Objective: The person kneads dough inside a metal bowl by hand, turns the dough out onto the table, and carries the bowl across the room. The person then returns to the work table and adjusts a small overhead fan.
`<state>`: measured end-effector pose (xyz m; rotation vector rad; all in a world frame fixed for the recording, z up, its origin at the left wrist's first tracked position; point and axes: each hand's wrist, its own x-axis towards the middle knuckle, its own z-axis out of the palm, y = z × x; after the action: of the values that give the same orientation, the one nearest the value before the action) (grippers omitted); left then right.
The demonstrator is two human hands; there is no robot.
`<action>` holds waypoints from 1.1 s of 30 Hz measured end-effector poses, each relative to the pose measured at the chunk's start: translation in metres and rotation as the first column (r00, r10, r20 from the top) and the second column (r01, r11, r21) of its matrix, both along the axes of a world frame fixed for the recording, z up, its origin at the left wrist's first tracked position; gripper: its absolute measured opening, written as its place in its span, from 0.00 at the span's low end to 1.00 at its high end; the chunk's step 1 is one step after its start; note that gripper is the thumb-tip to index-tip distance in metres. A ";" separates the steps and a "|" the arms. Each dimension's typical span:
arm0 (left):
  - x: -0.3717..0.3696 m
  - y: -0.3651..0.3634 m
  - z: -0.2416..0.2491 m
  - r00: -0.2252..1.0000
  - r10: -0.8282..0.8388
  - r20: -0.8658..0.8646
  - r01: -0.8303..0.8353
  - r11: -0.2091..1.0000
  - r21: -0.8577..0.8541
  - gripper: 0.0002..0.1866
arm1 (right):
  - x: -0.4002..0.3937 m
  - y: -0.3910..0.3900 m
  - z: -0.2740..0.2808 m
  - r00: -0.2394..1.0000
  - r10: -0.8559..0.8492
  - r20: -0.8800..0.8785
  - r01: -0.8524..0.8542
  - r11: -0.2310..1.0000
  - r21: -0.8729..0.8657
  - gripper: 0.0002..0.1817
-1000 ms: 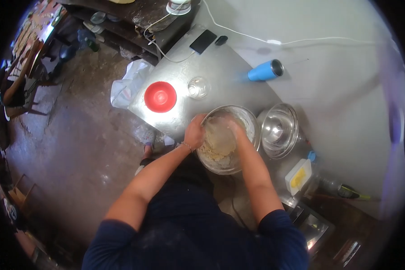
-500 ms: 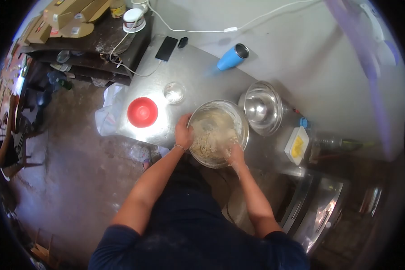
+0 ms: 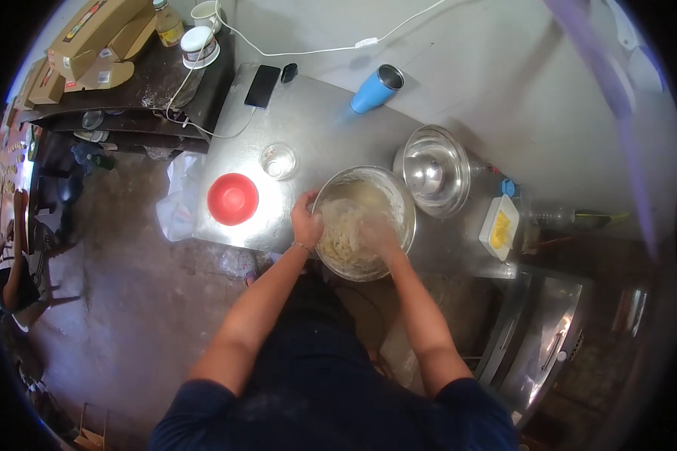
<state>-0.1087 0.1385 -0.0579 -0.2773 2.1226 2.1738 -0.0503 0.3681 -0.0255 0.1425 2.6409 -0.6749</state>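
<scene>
A metal mixing bowl (image 3: 408,229) stands at the front edge of the steel table, dusted with flour on its inner wall. Shaggy, pale dough (image 3: 340,239) lies in its lower left part. My left hand (image 3: 306,219) grips the bowl's left rim, thumb on the inside. Inside the bowl, my right hand (image 3: 378,237) is at the dough, its fingers smeared by motion. Just right of it stands another shiny metal bowl (image 3: 429,169), tilted. A red bowl (image 3: 232,199) and a clear glass (image 3: 278,161) sit to the left.
On the steel table (image 3: 316,105) are a phone (image 3: 262,87) with a cable, a blue tumbler (image 3: 377,89) and a white tub (image 3: 496,229) of something yellow. Cardboard boxes (image 3: 98,37) lie on the dark shelf at left. An oven-like metal appliance (image 3: 538,338) stands lower right. Another person (image 3: 15,278) is far left.
My right hand has moved from the bowl's right side inward over the dough, and is more blurred. My left hand keeps its hold on the rim. The head view has turned slightly.
</scene>
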 end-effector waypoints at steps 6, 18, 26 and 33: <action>-0.006 0.007 0.003 0.999 -0.034 -0.025 0.034 0.999 -0.014 0.24 | 0.014 -0.059 0.027 0.983 0.086 -0.164 -0.018 0.926 0.377 0.31; -0.007 0.004 0.018 0.993 -0.046 0.112 0.037 0.996 0.080 0.25 | 0.001 -0.050 -0.072 0.864 0.413 -0.287 -0.258 0.854 0.452 0.35; -0.004 0.003 0.019 0.998 -0.062 -0.030 0.060 0.996 -0.062 0.25 | -0.019 -0.004 -0.171 0.952 -0.166 -0.259 0.117 0.974 -0.193 0.36; 0.003 0.001 0.011 0.997 -0.012 -0.074 0.006 0.996 -0.089 0.24 | -0.037 -0.021 -0.121 0.934 0.322 -0.155 -0.266 0.916 0.301 0.39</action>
<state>-0.1055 0.1398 -0.0464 -0.1953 2.2594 2.1200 -0.0876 0.3467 -0.1466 -0.2592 2.8545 -0.2278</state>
